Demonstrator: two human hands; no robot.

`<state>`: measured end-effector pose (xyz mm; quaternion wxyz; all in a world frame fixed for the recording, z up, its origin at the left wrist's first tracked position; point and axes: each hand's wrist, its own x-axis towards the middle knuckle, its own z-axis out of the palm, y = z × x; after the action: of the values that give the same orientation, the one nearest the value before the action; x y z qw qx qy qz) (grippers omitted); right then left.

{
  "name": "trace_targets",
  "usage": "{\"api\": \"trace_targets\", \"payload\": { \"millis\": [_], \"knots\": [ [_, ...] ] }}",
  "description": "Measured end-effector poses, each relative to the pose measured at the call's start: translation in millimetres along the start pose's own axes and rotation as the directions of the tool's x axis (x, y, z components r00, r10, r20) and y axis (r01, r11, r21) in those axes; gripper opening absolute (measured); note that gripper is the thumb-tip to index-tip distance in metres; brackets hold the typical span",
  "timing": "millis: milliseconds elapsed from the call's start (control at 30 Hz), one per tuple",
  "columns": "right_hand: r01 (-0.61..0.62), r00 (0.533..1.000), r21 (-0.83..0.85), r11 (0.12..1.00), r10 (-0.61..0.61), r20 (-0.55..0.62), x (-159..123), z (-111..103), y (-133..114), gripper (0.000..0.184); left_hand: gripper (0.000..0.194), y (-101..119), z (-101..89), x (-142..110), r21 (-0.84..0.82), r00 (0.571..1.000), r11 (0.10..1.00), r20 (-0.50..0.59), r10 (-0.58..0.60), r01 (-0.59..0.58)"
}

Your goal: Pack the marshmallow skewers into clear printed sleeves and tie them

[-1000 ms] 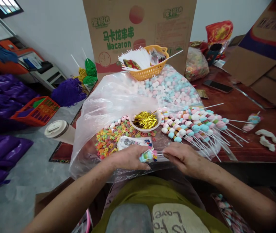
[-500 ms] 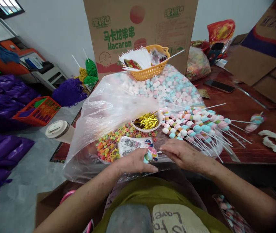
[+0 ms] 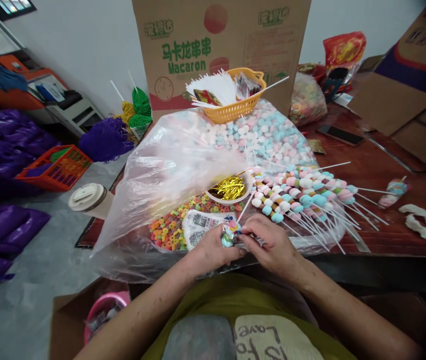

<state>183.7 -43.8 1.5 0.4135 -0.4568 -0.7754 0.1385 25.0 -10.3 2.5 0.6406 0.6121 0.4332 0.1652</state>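
Bagged marshmallows [image 3: 228,240] occupy left hand's [image 3: 212,251] and right hand's [image 3: 269,241] grip; bowl [image 3: 250,187] holds gold strips [image 3: 228,188].

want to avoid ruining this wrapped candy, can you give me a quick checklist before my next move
1. Left hand has a grip on the wrapped candy: ok.
2. Right hand is at the wrapper's stick end: ok.
3. White stick shows beyond the fingers: ok.
4. Wrapper fastened: cannot tell, fingers cover part of it.
5. Gold strips ready in the bowl: ok.
6. Cup has its lid on: ok.
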Motion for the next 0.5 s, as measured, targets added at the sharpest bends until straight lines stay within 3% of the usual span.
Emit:
{"api": "trace_targets", "payload": {
  "millis": [133, 233, 367, 433, 500],
  "knots": [
    [0.143, 0.989, -0.136, 0.980, -0.138, 0.044, 6.2, -7.8, -1.1, 0.012, 0.027, -3.7, -5.1, 0.0, 0.302, 0.983, 0.945, -0.089, 0.158, -0.124],
    [0.164, 0.986, -0.233, 0.959, -0.164, 0.019, 11.3, -15.7, -1.5, 0.010, 0.016, -4.5, -12.4, 1.8, 0.464, 0.983, 0.875, -0.048, 0.179, -0.137],
    [0.158, 0.987, -0.264, 0.952, -0.154, 0.036, 14.7, -22.8, 2.4, 0.009, 0.016, -3.9, -22.1, 2.7, 0.338, 0.987, 0.928, 0.086, 0.133, -0.155],
    [0.073, 0.989, -0.231, 0.970, -0.101, -0.110, 14.4, -27.1, 6.9, 0.007, 0.020, -4.6, -24.7, 1.3, 0.170, 0.988, 0.983, 0.144, 0.049, -0.074],
    [-0.074, 0.942, -0.111, 0.991, 0.033, -0.334, 13.6, -32.5, 11.3, 0.004, 0.026, -6.1, -25.4, -0.9, 0.025, 0.980, 1.000, 0.198, -0.009, 0.004]
  ]
}}
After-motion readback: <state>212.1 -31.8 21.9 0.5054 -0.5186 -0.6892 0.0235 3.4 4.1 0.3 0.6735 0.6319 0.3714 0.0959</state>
